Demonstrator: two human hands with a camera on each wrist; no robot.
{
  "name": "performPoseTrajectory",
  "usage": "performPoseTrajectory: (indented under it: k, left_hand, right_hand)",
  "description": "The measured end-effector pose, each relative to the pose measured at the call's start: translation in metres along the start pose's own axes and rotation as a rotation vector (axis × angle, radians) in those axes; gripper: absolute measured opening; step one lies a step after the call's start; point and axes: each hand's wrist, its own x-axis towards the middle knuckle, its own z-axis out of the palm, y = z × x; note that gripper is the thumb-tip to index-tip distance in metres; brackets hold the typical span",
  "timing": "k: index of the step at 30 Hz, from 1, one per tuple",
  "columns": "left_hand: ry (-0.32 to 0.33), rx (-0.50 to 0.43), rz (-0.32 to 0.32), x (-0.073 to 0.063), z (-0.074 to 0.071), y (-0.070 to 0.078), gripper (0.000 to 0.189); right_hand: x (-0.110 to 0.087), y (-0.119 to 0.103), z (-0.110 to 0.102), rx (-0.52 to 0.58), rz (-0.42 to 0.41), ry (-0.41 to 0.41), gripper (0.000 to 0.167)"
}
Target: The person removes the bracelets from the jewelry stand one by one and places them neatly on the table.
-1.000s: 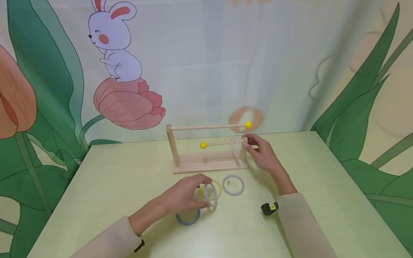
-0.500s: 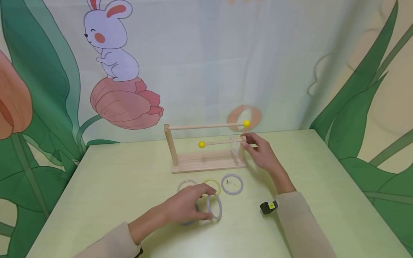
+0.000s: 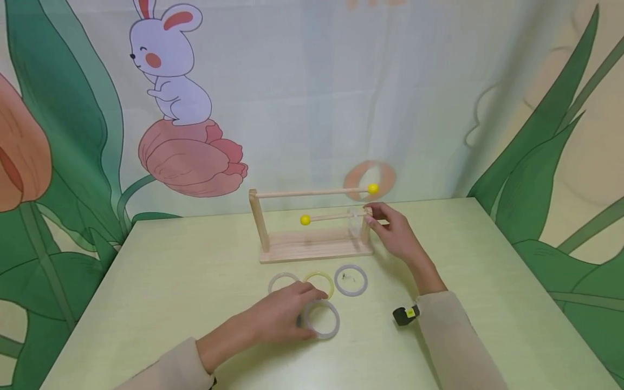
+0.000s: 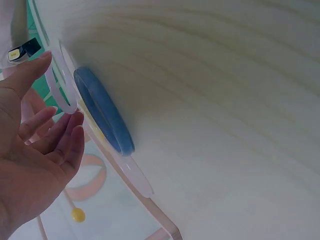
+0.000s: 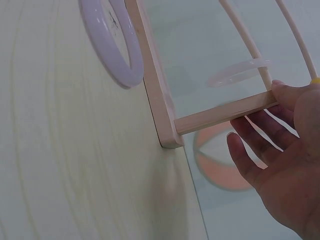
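Observation:
My left hand (image 3: pixel 278 317) pinches a whitish translucent ring (image 3: pixel 337 319) between thumb and fingertips, low over the table. A blue ring (image 4: pixel 114 111) lies on the table beneath that hand, mostly hidden in the head view. With thumb and fingers, my right hand (image 3: pixel 397 233) holds the top of the right post (image 5: pixel 225 114) of a wooden stand (image 3: pixel 317 252). Its two rods end in yellow balls. Around the lower rod, near this post, hangs a clear ring (image 5: pixel 240 65). Between the stand and my left hand lie a yellow ring (image 3: pixel 319 273), a lilac ring (image 3: pixel 351 266) and a pale ring (image 3: pixel 270 284).
The upper rod (image 3: pixel 312 193) runs from the taller left post (image 3: pixel 259 222) to the right. Behind the pale table (image 3: pixel 185 281) hangs a curtain printed with a rabbit (image 3: pixel 185 97) and flowers. Small dark marks show inside the lilac ring.
My left hand has drawn the whitish ring toward me and turned it to face the camera more. The pale ring at left has come into sight. My right hand stays on the post.

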Motion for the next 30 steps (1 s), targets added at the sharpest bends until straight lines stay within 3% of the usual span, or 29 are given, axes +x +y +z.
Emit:
performPoseTrajectory:
  k: [8, 18, 30]
  left_hand:
    - [0.001, 0.037, 0.004, 0.0007, 0.0079, -0.0009, 0.072]
    - [0.042, 0.140, 0.061, 0.0011, 0.0102, -0.0030, 0.073]
    - [0.033, 0.142, 0.073, 0.0013, 0.0099, -0.0049, 0.071]
  right_hand:
    - [-0.0002, 0.0005, 0.0009, 0.012, 0.003, -0.009, 0.035]
    - [-0.0002, -0.0005, -0.0008, 0.012, -0.002, -0.002, 0.037]
    - [-0.0002, -0.0015, -0.0007, 0.008, 0.001, -0.004, 0.037]
